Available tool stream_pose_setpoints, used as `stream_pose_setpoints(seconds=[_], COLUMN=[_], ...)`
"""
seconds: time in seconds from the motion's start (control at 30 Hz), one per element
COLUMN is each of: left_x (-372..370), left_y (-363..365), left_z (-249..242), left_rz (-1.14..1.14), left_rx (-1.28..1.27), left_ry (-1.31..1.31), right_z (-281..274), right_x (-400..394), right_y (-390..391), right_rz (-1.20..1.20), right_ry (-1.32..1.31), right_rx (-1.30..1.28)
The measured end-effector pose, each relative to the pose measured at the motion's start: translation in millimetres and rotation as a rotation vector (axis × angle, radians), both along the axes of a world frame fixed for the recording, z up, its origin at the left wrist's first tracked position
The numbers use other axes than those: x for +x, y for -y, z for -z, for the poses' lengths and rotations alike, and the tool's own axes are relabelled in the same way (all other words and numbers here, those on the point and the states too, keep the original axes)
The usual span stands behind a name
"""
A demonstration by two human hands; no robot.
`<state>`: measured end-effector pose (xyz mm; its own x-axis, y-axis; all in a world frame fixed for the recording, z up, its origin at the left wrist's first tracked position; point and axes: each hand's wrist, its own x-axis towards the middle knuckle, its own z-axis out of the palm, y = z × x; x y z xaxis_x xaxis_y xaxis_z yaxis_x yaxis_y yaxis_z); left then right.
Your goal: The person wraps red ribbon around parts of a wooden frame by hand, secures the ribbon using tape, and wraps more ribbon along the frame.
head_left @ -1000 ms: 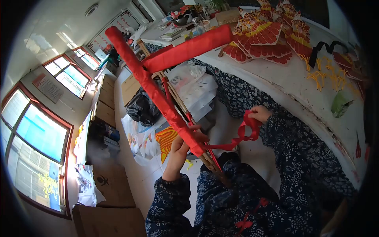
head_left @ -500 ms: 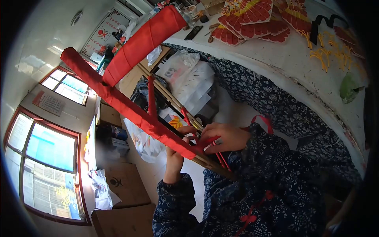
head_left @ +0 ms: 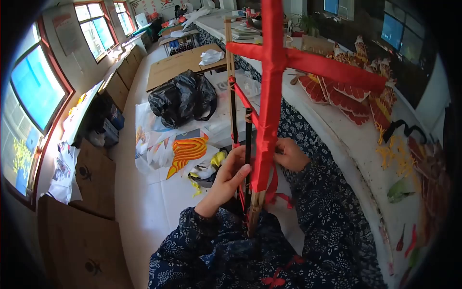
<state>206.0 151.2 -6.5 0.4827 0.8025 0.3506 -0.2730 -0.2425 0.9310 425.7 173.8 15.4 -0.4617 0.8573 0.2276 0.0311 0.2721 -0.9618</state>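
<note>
- Left hand (head_left: 227, 176): curled beside dark rod (head_left: 248, 137); fingertips obscured, grip undetermined.
- Right hand (head_left: 292, 155): fingertips hidden behind red-wrapped pole (head_left: 267, 115); pinch undetermined.
- Red ribbon (head_left: 273, 187): hanging below right hand.

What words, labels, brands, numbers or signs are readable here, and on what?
No text is legible.
Wall notice: writing too small and blurred.
Far wall board: red marks, too small.
Upper carton: dark emblem, no readable letters.
Lower carton: dark emblem, likewise.
Red-wrapped frame: no text seen.
</note>
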Motion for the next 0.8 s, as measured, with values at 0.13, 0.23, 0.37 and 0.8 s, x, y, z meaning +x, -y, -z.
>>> stream_pose_setpoints(seconds=[0.13, 0.23, 0.37, 0.8], left_x=[-6, -11, -17, -14], left_y=[3, 4, -1, -15], left_z=[5, 4, 3, 6], left_rz=[0.04, 0.111, 0.216, 0.102], left_rx=[-0.031, -0.09, -0.214, -0.071], left_ry=[0.09, 0.173, 0.283, 0.15], right_z=[13, -3, -11, 2], right_x=[4, -7, -3, -11], right_y=[-23, -25, -27, -1], right_rz=[-0.003, -0.038, -0.138, -0.272], right_ry=[0.259, 0.046, 0.054, -0.019], right_rx=[0.124, 0.227, -0.038, -0.163])
